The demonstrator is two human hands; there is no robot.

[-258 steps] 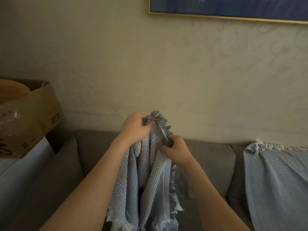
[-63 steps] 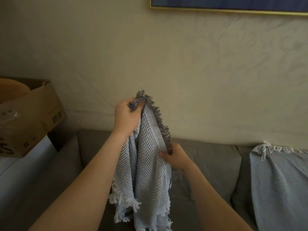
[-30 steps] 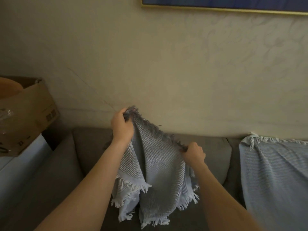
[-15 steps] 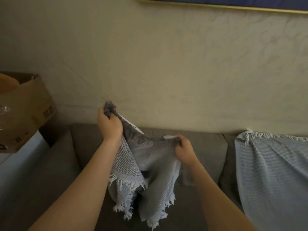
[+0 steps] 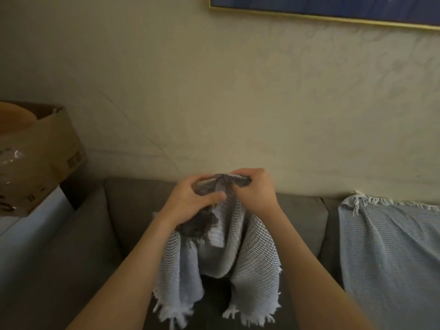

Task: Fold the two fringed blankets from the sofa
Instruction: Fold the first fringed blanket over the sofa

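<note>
At frame centre, over the sofa (image 5: 102, 234) back: left hand (image 5: 190, 203) and right hand (image 5: 258, 194) side by side, close to touching, left at 9 o'clock of right.

- Left hand: fingers curled, thumb and fingers pinching the bunched top edge of the blanket (image 5: 252, 248). Dark fringe (image 5: 195, 227) spills out below the palm.
- Right hand: fingers curled over, pinching the same top edge just beside the left.
- Blanket: hangs free toward 6 o'clock from both hands, long axis 12–6. It falls in two lobes with a dip between them; pale fringe (image 5: 250, 315) at the bottom, above the seat.
- Second blanket (image 5: 390, 253): draped over the sofa back, toward 4 o'clock of the right hand, well apart. Unfolded.

Judgement: both top corners appear gathered in one spot, so the next fold turns on the vertical hang, i.e. bringing the low fringed end at 6 up to the hands. For the second blanket, the right hand is the nearer one.
</note>
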